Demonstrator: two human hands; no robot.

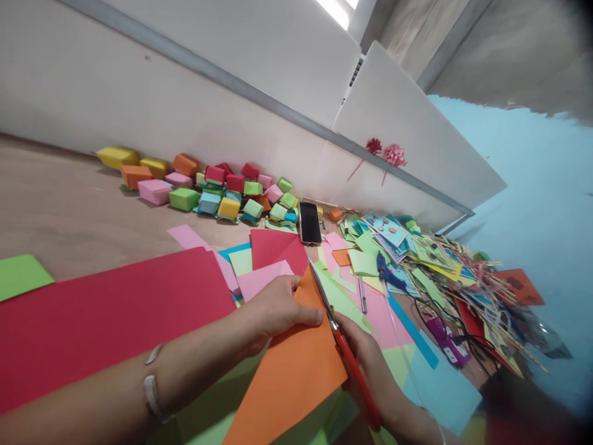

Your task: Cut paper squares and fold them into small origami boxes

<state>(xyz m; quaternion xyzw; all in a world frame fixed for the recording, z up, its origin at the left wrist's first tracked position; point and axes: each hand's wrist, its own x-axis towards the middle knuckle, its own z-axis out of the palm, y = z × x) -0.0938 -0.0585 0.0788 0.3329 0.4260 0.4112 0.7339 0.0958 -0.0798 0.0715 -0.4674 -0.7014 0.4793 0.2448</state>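
My left hand [282,308] grips a sheet of orange paper [291,383], its thumb lying on top near the upper edge. In my right hand [365,352] is a pair of scissors [345,346] with red handles. The metal blades run along the right edge of the orange paper and point away from me. Part of my right hand's fingers is hidden behind the scissors and paper. Beneath and around the hands lie a large red sheet [115,321], a pink piece [264,278] and several green sheets.
Several small coloured paper boxes [185,198] line the wall. A phone [309,222] stands out among the scraps. Right of my hands are a blue glue gun [389,272], a utility knife [362,295], a purple power strip [447,340] with cables, and piled sticks and cards [486,290].
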